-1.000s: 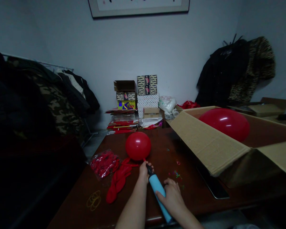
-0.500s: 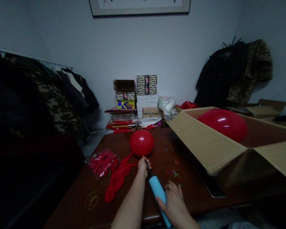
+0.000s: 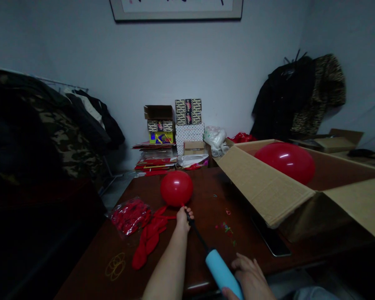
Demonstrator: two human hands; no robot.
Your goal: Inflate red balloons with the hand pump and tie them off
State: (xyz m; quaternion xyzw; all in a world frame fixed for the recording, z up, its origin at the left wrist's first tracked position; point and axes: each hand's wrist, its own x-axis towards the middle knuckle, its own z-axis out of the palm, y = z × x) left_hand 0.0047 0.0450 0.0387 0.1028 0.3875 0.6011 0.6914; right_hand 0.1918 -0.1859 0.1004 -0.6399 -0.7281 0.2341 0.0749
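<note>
My left hand (image 3: pixel 184 218) is wrapped around the black end of a balloon pump (image 3: pixel 222 271), where the neck of a partly inflated red balloon (image 3: pixel 176 188) meets it. A thin black rod shows between that end and the pump's light blue barrel. Around the barrel's lower part lies my right hand (image 3: pixel 249 276), thumb on one side and fingers on the other. Left of my forearm, limp red balloons (image 3: pixel 150 237) are spread on the table, beside a clear bag of red balloons (image 3: pixel 130 216).
An open cardboard box (image 3: pixel 268 183) with a big red balloon (image 3: pixel 286 161) stands at the right. A phone (image 3: pixel 272 239) lies beside it. Yellow rubber bands (image 3: pixel 115 266) and small coloured bands (image 3: pixel 226 227) are on the dark table (image 3: pixel 206 187). Stacked boxes (image 3: pixel 189 133) stand behind.
My right hand has drawn the blue barrel back toward me and to the right, baring more of the black rod. The inflated balloon looks about the same size; the view has shifted slightly.
</note>
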